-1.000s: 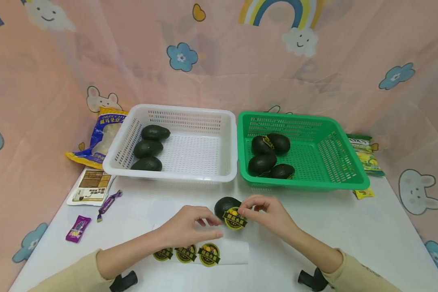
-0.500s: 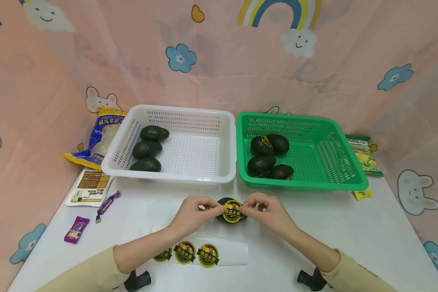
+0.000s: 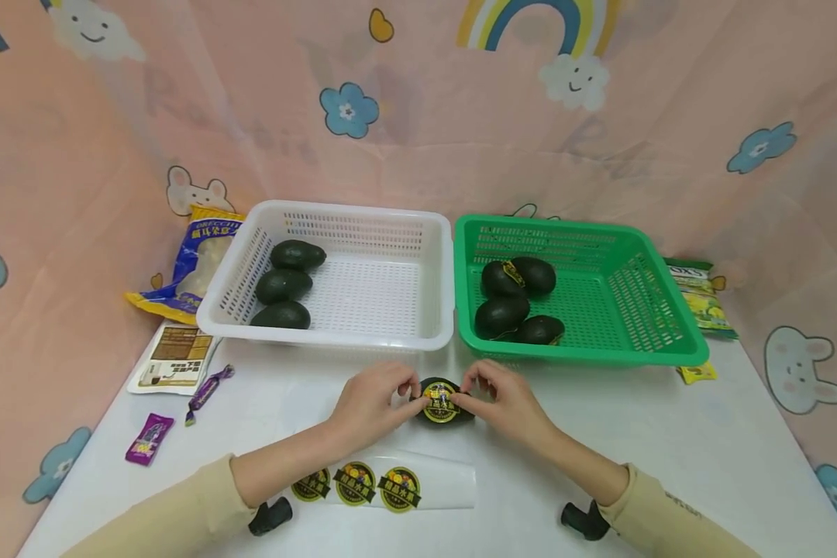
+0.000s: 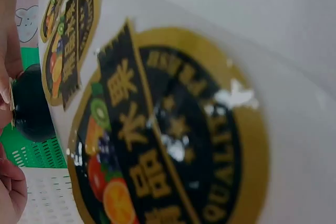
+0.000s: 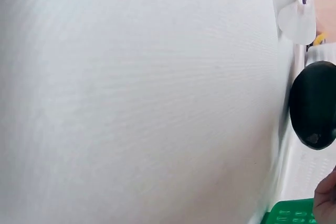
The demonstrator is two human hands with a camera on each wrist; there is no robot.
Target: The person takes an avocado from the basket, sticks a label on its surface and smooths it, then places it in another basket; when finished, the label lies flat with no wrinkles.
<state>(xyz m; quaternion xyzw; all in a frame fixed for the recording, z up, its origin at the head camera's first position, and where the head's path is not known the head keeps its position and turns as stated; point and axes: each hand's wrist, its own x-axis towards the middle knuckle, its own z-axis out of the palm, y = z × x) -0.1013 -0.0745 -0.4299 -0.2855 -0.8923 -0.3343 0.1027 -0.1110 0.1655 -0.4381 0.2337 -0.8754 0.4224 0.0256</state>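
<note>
A dark green avocado (image 3: 464, 417) lies on the table between the two hands. On its front sits a round black-and-gold fruit sticker (image 3: 441, 401). My left hand (image 3: 373, 399) holds the avocado's left end, thumb pressing the sticker's left edge and fingers curled behind. From the other end my right hand (image 3: 508, 399) grips it likewise, its thumb on the sticker's right edge. Nearer the body, a clear backing sheet (image 3: 449, 484) carries several more stickers (image 3: 399, 489). The left wrist view shows the avocado (image 4: 34, 106) with the sticker's edge side-on, partly behind the sheet.
Behind stand a white basket (image 3: 349, 339) holding three avocados (image 3: 283, 285) and a green basket (image 3: 600, 358) with several avocados (image 3: 502, 316). Snack packets (image 3: 174, 356) and wrapped candies (image 3: 149, 439) lie on the left. More packets (image 3: 700, 302) are at the right.
The left hand has come in to the avocado. The sticker, first held out by the right hand, has moved up onto the avocado's front, and both thumbs now press it.
</note>
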